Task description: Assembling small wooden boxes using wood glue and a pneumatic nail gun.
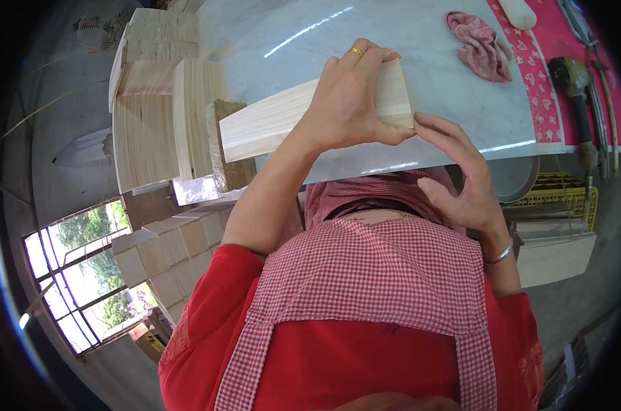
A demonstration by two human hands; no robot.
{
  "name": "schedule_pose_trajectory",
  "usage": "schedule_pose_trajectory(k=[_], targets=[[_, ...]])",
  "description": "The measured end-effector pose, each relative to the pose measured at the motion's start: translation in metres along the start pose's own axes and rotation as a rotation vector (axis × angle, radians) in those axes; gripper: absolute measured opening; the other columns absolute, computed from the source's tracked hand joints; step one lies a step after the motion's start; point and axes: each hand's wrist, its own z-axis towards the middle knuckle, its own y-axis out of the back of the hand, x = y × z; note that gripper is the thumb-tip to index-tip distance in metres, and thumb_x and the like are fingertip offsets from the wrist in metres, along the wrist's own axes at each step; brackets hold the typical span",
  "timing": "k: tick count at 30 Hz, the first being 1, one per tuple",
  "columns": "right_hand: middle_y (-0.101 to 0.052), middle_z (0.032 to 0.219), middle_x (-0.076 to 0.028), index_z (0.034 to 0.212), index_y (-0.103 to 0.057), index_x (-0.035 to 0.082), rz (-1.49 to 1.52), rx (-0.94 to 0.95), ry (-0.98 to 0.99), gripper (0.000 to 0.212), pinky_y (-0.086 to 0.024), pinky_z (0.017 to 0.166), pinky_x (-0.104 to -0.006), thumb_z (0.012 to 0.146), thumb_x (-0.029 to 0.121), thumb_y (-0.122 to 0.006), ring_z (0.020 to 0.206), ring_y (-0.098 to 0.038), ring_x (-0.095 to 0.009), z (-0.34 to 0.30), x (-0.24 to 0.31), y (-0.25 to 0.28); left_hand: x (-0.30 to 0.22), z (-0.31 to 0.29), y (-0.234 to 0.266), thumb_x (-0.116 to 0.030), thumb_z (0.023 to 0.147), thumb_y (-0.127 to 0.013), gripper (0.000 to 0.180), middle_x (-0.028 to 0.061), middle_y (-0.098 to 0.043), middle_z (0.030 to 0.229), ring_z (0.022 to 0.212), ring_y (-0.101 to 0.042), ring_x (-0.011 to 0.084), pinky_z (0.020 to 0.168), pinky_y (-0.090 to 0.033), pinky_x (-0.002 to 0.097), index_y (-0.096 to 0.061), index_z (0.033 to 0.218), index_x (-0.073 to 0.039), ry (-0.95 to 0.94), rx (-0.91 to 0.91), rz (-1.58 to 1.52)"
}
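A pale stack of thin wooden boards [269, 122] lies slantwise over the light grey tabletop, its left end by a brown block [232, 175]. My left hand [348, 96] reaches across the stack and grips it near its right end, thumb on the near edge and fingers over the far edge. A gold ring sits on one finger. At the stack's near right corner is my right hand [464, 178], its fingertips at the corner and its thumb spread well apart. Nothing shows between the right thumb and fingers.
Tall piles of wooden boards [146, 137] stand at the table's left end. A crumpled pink cloth [480, 46] lies at the far right. Beyond it, a power tool [576, 103] rests on a red patterned cover [540, 82]. A yellow crate [557, 192] stands below right.
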Motion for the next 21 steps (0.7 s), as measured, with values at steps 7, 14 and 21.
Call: schedule_pose_trajectory(k=[7,14,21], targets=[[-0.059,0.115,-0.013,0.116,-0.063,0.003,-0.834,-0.450,0.222,0.036,-0.045,0.094,-0.0401,0.081,0.010,-0.069,0.107,-0.057,-0.034,0.047,-0.043,0.053,0.002,-0.002,0.000,-0.040,0.048,-0.085,0.088,0.0143,-0.055,0.111,0.101,-0.056,0.0292,0.084,-0.039,0.0375,-0.054,0.119,0.001,0.016,0.021,0.007],[-0.059,0.097,-0.009,0.094,-0.067,0.002,-1.201,-0.294,0.090,0.014,-0.045,0.084,-0.0464,0.083,0.011,-0.066,0.094,-0.058,-0.031,0.087,-0.107,0.105,0.000,-0.002,0.002,-0.041,0.050,-0.085,0.090,0.0154,-0.055,0.113,0.102,-0.055,0.0311,0.088,-0.039,0.0390,-0.053,0.122,0.002,0.025,0.042,-0.005],[-0.061,0.101,-0.009,0.094,-0.066,0.001,-0.953,-0.333,-0.197,0.016,-0.047,0.083,-0.0427,0.082,0.011,-0.068,0.088,-0.060,-0.031,0.081,-0.092,0.095,0.002,-0.002,0.003,-0.040,0.051,-0.085,0.088,0.0178,-0.055,0.114,0.104,-0.055,0.0328,0.090,-0.040,0.0408,-0.053,0.121,0.002,0.001,0.033,-0.082]])
